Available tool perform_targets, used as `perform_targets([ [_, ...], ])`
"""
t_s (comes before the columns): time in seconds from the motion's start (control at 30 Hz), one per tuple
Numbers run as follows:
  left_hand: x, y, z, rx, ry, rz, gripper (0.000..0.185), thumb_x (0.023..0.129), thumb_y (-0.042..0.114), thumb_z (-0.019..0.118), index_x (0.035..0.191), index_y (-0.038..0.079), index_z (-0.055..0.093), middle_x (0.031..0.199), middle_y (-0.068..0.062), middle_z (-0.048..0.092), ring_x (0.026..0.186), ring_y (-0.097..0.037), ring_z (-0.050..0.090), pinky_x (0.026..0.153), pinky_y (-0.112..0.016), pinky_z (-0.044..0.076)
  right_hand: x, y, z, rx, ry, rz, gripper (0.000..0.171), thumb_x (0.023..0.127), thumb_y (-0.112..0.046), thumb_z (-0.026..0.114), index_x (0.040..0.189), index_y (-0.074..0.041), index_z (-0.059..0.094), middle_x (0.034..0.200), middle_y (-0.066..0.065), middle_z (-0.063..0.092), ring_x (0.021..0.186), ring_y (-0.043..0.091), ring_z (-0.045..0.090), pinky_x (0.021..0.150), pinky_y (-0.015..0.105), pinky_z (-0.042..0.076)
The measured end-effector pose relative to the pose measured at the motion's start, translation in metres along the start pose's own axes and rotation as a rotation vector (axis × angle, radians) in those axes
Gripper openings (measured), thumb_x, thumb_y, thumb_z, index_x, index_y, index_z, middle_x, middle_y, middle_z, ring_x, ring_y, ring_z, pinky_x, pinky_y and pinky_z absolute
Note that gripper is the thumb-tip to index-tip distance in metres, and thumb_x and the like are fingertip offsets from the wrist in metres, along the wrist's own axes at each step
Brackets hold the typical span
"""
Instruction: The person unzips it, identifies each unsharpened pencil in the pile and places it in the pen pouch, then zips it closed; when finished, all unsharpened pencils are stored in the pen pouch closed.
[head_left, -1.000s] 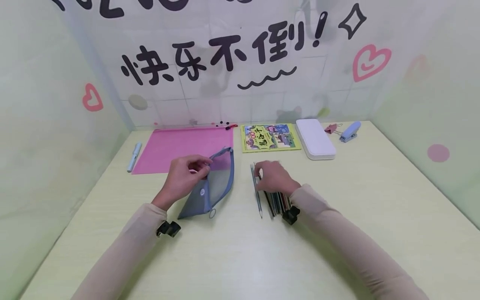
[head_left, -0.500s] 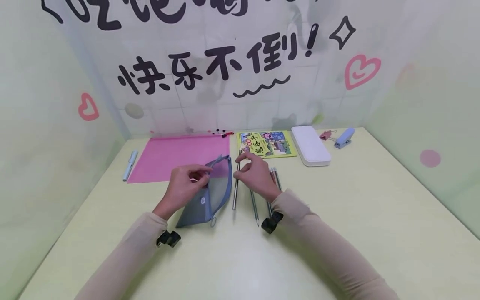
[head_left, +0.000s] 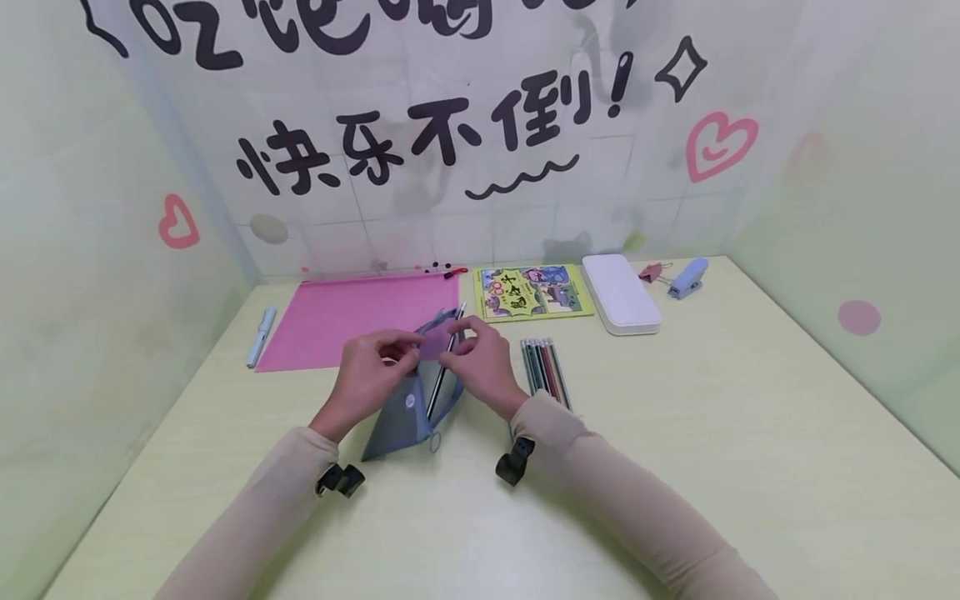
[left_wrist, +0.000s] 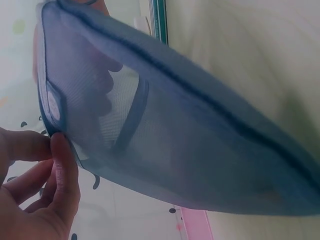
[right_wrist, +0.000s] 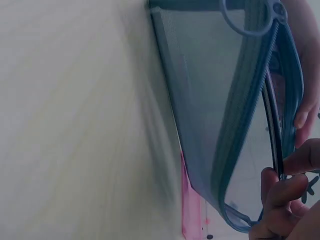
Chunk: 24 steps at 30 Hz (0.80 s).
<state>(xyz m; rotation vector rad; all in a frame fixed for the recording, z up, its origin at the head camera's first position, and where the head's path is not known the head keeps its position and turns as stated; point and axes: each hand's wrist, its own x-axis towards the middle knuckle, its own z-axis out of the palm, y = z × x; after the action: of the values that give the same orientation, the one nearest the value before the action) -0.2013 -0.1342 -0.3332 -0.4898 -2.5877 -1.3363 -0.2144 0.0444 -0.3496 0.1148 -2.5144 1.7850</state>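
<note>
A blue-grey mesh zip pouch [head_left: 396, 427] stands with its mouth open in the head view. My left hand [head_left: 371, 375] pinches the pouch's top edge between thumb and fingertips, as the left wrist view also shows. Between thumb and fingers my right hand [head_left: 486, 365] pinches a dark pencil [right_wrist: 273, 120], whose lower part is inside the pouch mouth between the two zip edges. A ring pull [right_wrist: 245, 30] hangs at the near end of the zip. Right of my right hand, several pencils [head_left: 546, 367] lie side by side on the table, partly hidden by the sleeve.
A pink folder [head_left: 360, 312] lies behind the pouch, with a light-blue pen [head_left: 261, 337] at its left. Along the back are a yellow-edged booklet [head_left: 532, 293], a white case [head_left: 621, 296], a red binder clip [head_left: 651, 272] and a blue stapler [head_left: 688, 279]. Walls enclose three sides.
My right hand has taken a dark pencil from the group and carried it left, and its lower part is now in the pouch. My left hand keeps its hold on the pouch.
</note>
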Motion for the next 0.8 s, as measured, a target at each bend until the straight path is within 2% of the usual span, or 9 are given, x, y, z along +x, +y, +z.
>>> perform_targets([
  [0.23,0.0,0.0,0.001,0.002,0.017,0.011,0.023,0.093,0.002,0.064,0.113,0.001,0.073,0.093,-0.015,0.073,0.078,-0.018,0.069,0.07,-0.021,0.062,-0.005,-0.001,0.004,-0.056,-0.09,-0.015,0.038,0.086,-0.011,0.074,0.121,-0.007,0.063,0.079,0.006,0.066,0.065,0.014,0.059,0.055,0.021,0.049],
  [0.5,-0.001,0.002,0.001,0.004,0.014,0.021,0.023,0.094,0.005,0.064,0.114,0.0,0.073,0.094,-0.014,0.072,0.08,-0.019,0.069,0.072,-0.024,0.063,-0.004,-0.005,0.004,-0.166,-0.145,-0.057,0.033,0.086,-0.012,0.074,0.117,-0.008,0.064,0.081,0.008,0.07,0.064,0.014,0.06,0.055,0.022,0.05],
  [0.63,-0.001,0.003,0.001,-0.006,0.013,0.029,0.023,0.094,0.006,0.064,0.114,0.001,0.073,0.095,-0.014,0.073,0.081,-0.02,0.069,0.072,-0.023,0.062,-0.003,-0.006,0.002,-0.182,-0.168,-0.071,0.034,0.087,-0.012,0.073,0.12,-0.008,0.063,0.083,0.009,0.071,0.067,0.014,0.062,0.057,0.022,0.052],
  [0.8,-0.002,0.003,0.0,-0.034,0.009,0.021,0.022,0.094,0.006,0.064,0.114,0.002,0.073,0.097,-0.016,0.073,0.082,-0.021,0.068,0.07,-0.021,0.062,-0.005,-0.004,-0.011,-0.161,-0.191,-0.077,0.034,0.089,-0.011,0.071,0.122,-0.009,0.063,0.088,0.009,0.072,0.072,0.015,0.064,0.06,0.024,0.054],
])
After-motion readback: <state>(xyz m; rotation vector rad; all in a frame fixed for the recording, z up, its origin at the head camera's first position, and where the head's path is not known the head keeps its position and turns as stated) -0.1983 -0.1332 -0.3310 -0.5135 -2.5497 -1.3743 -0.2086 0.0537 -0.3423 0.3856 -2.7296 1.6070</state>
